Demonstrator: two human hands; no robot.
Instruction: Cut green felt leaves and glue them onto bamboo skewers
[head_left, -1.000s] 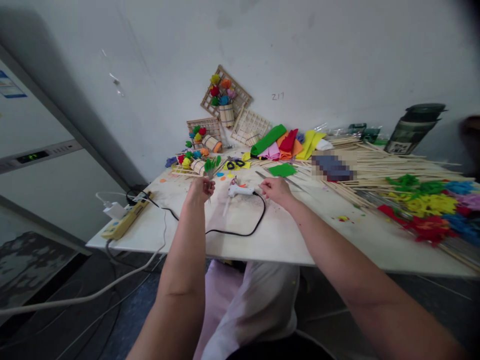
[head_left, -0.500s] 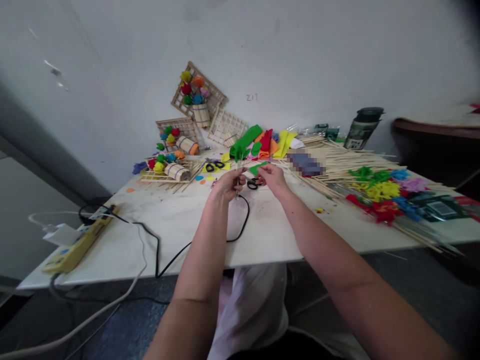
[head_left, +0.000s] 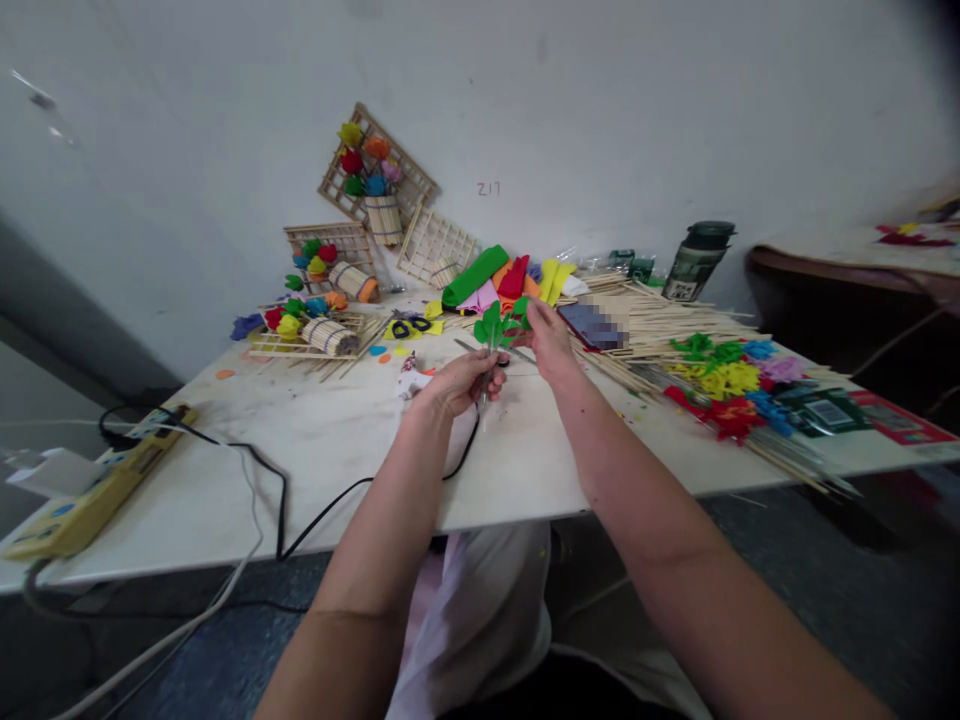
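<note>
Thin stems topped with green felt leaves [head_left: 491,325] stand upright in my left hand [head_left: 472,382], whose fingers are closed round them. Just right of these leaves, my right hand [head_left: 547,340] pinches a green felt piece [head_left: 523,308] between thumb and fingers. Partly hidden behind my hands, dark-handled scissors [head_left: 504,358] lie on the white table [head_left: 525,440]. A white glue gun [head_left: 414,378] with red marks rests left of my left hand, and a black cord runs near it.
Woven stick frames with felt flowers [head_left: 326,335] are at the back left, near rolled felt [head_left: 476,277]. Bamboo sticks [head_left: 652,325], a phone [head_left: 592,325], a bottle [head_left: 699,262] and colourful flowers [head_left: 724,380] lie right. A power strip [head_left: 97,490] sits front left.
My right hand has lifted the green piece from beside the scissors up to the leaves on the stems. The view has shifted right, and the glue gun shows more fully.
</note>
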